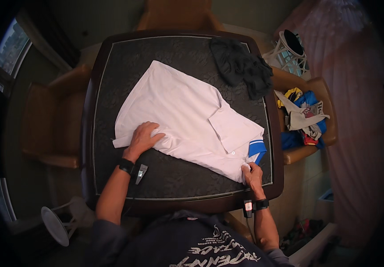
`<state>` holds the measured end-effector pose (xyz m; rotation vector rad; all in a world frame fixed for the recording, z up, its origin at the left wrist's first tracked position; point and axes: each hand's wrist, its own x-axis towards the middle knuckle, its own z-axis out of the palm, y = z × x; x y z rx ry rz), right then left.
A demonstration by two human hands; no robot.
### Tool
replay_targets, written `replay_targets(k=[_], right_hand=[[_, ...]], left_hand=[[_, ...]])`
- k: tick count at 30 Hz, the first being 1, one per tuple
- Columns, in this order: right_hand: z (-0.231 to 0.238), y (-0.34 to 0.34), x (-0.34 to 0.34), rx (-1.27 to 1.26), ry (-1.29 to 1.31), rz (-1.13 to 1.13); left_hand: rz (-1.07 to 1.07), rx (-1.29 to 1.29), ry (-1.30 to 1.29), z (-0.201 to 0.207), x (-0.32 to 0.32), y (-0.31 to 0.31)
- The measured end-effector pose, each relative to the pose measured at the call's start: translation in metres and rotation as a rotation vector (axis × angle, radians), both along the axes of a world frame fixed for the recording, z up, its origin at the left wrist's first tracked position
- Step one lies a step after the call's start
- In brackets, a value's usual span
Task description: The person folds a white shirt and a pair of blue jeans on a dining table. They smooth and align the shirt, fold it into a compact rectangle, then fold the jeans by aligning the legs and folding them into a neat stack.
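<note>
A white polo shirt [178, 102] lies on its side across the dark table, its blue collar with white stripes [257, 150] toward the right edge. One short sleeve [234, 129] is spread over the body of the shirt. My left hand [143, 139] is at the near edge by the hem, with fabric bunched between thumb and fingers. Close to the collar, my right hand [253, 174] pinches the near shoulder area, its fingertips partly hidden by cloth. A small grey clip-like object [141, 174] lies on the table beside my left wrist.
Crumpled black cloth [241, 66] lies at the table's far right corner. Brown chairs stand around the table; the right one [328, 100] holds a pile of colourful clothes [305, 116]. A white stool [55, 226] is at the lower left. Pinkish curtain [348, 133] hangs at right.
</note>
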<state>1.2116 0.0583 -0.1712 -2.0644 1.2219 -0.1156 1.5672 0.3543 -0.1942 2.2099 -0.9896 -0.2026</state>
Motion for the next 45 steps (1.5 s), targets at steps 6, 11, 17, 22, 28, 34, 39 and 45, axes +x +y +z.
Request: replay_targets(k=[6,11,17,22,28,34,39,45], right_hand=[[-0.004,-0.002,-0.006,-0.086,-0.001,0.044],[-0.002,-0.006,-0.004,-0.054,-0.028,0.066],[-0.015,-0.011,-0.015,0.022,-0.115,0.03],[-0.003,-0.004,-0.01,0.039,-0.233,-0.005],[-0.002,0.0,-0.002,-0.105,-0.226,-0.02],[0.011,0.003,0.0,-0.376,-0.103,0.092],[0.05,0.034,0.044,-0.543,-0.359,0.243],[0.015,0.077,0.068,-0.248,-0.328,0.64]], left_hand=[[0.15,0.072,-0.256,0.022,0.003,0.073],[0.213,0.077,-0.151,0.006,0.023,0.109],[0.31,-0.188,0.053,0.01,0.038,0.106],[0.303,-0.314,-0.074,0.041,0.059,0.078],[0.274,-0.183,-0.344,0.024,0.106,0.046],[0.28,-0.108,-0.506,0.027,0.067,0.025],[0.096,-0.06,-0.256,0.013,-0.02,0.023],[0.022,0.211,-0.282,-0.008,-0.038,0.012]])
